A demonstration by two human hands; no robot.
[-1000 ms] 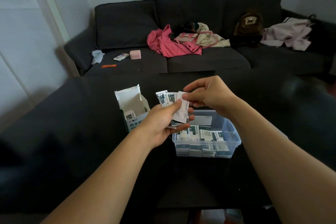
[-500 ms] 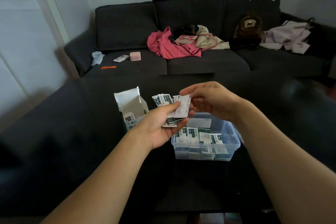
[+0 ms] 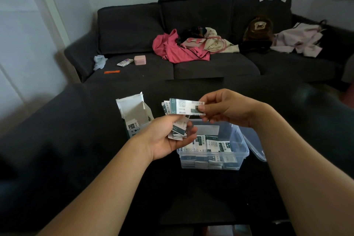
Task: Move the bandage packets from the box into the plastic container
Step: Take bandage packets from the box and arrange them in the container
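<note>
Clearly, from the head camera, my left hand (image 3: 168,136) was curled around a loose fan of bandage packets (image 3: 177,130), keeping them gathered just left of the plastic container (image 3: 212,159) so I could feed them off one at a time. My right hand (image 3: 228,109) pinched a single packet (image 3: 185,108) by its right end between thumb and fingers (image 3: 201,109), holding it flat and level above the container's far rim, probably so that it could go in face-up like the rest. That packet was a thin, flat paper rectangle, white with a dark green band and small print; the ones in my left hand looked the same, slightly splayed and crumpled.

Inside the container, rows of packets already lay in neat overlapping stacks, showing through its clear, smooth walls. It was a shallow rectangular tub, and its lid (image 3: 254,145) leaned against its right side. The box (image 3: 134,117) stood just left of the container, a small white carton with its top flaps torn open and upright; at least one packet still showed at its mouth. Both sat on the dark table (image 3: 95,159), whose matte surface swallowed most detail. I judged the task well along but unfinished.
</note>
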